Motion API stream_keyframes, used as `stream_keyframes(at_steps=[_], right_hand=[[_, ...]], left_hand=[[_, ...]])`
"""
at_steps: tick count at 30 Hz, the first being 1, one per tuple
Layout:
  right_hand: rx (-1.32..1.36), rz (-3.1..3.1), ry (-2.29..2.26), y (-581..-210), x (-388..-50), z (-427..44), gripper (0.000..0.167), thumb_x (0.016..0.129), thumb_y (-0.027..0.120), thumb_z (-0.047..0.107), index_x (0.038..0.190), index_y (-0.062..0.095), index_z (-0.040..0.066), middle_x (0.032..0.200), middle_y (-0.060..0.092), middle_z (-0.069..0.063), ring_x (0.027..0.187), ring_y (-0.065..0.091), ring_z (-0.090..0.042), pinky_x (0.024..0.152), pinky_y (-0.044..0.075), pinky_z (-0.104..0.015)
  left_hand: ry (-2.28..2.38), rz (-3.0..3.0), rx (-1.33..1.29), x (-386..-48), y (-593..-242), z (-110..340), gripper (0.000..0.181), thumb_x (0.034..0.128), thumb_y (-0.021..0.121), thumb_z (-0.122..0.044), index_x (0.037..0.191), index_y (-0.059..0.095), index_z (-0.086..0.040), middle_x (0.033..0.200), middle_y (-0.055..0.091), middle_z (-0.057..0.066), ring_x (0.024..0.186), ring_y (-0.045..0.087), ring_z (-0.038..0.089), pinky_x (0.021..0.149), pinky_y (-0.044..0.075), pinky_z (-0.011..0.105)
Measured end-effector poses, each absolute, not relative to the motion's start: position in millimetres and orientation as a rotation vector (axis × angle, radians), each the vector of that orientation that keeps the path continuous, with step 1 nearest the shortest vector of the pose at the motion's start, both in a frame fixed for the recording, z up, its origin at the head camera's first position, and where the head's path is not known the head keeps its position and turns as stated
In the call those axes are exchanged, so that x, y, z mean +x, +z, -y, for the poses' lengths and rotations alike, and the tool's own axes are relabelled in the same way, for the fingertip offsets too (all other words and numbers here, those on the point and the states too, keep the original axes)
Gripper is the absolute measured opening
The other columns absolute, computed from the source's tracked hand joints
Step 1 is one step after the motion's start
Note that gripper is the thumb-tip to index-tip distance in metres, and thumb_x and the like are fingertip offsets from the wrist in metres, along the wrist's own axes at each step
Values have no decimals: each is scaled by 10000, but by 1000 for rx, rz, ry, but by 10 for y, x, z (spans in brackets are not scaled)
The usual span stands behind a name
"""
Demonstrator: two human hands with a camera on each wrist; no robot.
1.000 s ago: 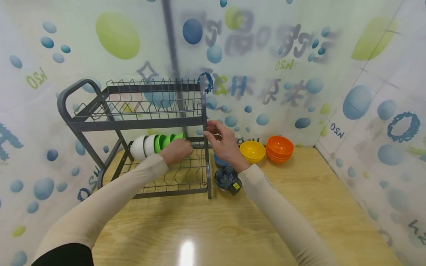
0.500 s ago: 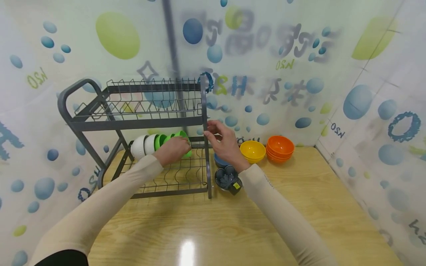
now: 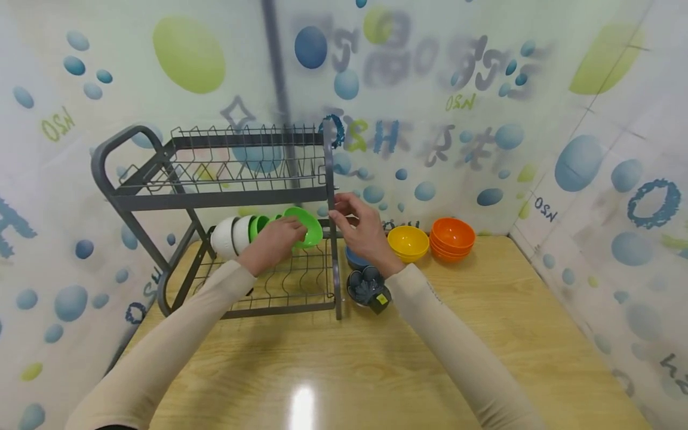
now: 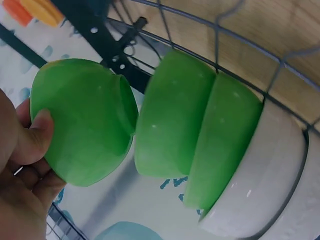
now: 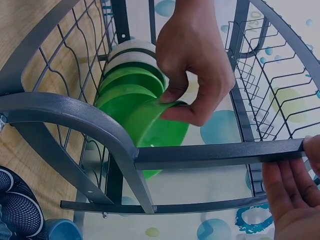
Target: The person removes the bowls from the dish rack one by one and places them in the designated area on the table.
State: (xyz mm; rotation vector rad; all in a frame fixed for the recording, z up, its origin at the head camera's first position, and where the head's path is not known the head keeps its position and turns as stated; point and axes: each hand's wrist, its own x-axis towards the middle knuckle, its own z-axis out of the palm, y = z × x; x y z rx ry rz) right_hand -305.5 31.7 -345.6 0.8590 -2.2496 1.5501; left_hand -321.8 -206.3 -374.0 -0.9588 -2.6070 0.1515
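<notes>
My left hand (image 3: 274,242) pinches the rim of a green bowl (image 4: 82,120) between thumb and fingers, above the lower tier of a dark two-tier dish rack (image 3: 226,199). This bowl is tilted, its inside partly facing the head view. Beside it, two more green bowls (image 4: 172,115) stand on edge in the rack, followed by two white bowls (image 4: 260,170). At the rack's right end, my right hand (image 3: 365,233) grips the frame bar (image 5: 220,155), fingers curled under it. In the head view, my left hand partly covers the green bowls.
Right of the rack stand stacked yellow bowls (image 3: 408,242) and stacked orange bowls (image 3: 452,236). A blue bowl (image 3: 355,260) sits behind a cluster of dark rounded pieces with a yellow mark (image 3: 368,289). The rack's wire upper tier (image 3: 247,161) overhangs the left hand. A patterned curtain backs the wooden table.
My left hand has drawn back slightly to the left, and the green bowl in it has swung out from the row, showing more of its inside. The right hand stays on the rack.
</notes>
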Motion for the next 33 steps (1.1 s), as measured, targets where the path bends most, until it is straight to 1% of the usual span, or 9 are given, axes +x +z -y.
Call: stream_keyframes(at_steps=[4,7,11,16,20,25,29,32,33], right_hand=[[860,2246,1557,-3456,-3053,-315,318,1055,588,202,1344,587,68,1120,695,-106,1031,693,-221,957,597,-365],[863,2244,1560,-3454,-3051,-314,320,1055,589,200,1346,587,68,1121,696,-107,1030,692,-219,956,598,-365],[867,2248,1555,-3444,-3045,-313,320,1057,584,206,1346,587,69,1124,696,-110,1030,691,-222,957,597,-368],[874,2248,1554,-3441,-3057,-318,327,1061,579,217,1351,587,67,1126,696,-113,1036,693,-228,961,595,-365],[870,2260,1565,-3435,-3055,-331,324,1059,583,219,1349,590,74,1128,699,-110,1040,694,-229,962,595,-372],[874,2275,1578,-3421,-3055,-339,328,1053,595,224,1348,592,82,1133,701,-110,1044,694,-232,962,595,-386],[883,2291,1565,-3403,-3058,-346,323,1051,598,217,1342,596,77,1135,704,-115,1044,698,-241,946,601,-388],[892,2308,1545,-3390,-3058,-359,319,1050,598,218,1335,597,75,1137,705,-105,1041,695,-232,950,599,-380],[893,2316,1538,-3387,-3058,-365,320,1051,596,224,1336,596,78,1138,704,-98,1042,693,-225,953,597,-375]], left_hand=[[33,2601,-907,-3148,-3740,2081,298,745,806,123,947,688,-62,936,730,67,934,663,238,808,593,366],[-62,2615,-864,-3087,-3742,2102,322,728,835,100,959,687,-68,953,729,67,946,663,244,813,600,377],[-204,2615,-808,-2996,-3753,2137,315,744,829,100,965,676,-64,979,721,83,965,657,262,811,600,400],[-305,2540,-772,-2890,-3788,2160,299,757,821,103,958,671,-59,994,705,90,974,646,260,813,590,398],[-365,2431,-790,-2805,-3853,2169,307,750,772,159,965,691,-44,971,702,90,936,646,249,786,594,384],[-411,2289,-817,-2711,-3909,2179,362,683,709,224,946,692,-23,923,715,95,906,658,249,795,603,387],[-431,2234,-823,-2625,-3904,2183,428,635,612,273,931,689,-27,909,718,94,910,670,253,826,604,398],[-452,2220,-825,-2546,-3889,2176,437,653,569,279,934,690,-34,921,724,92,927,677,254,852,603,404],[-463,2218,-828,-2521,-3886,2171,423,675,571,276,936,689,-34,930,726,92,937,679,254,867,603,408]])
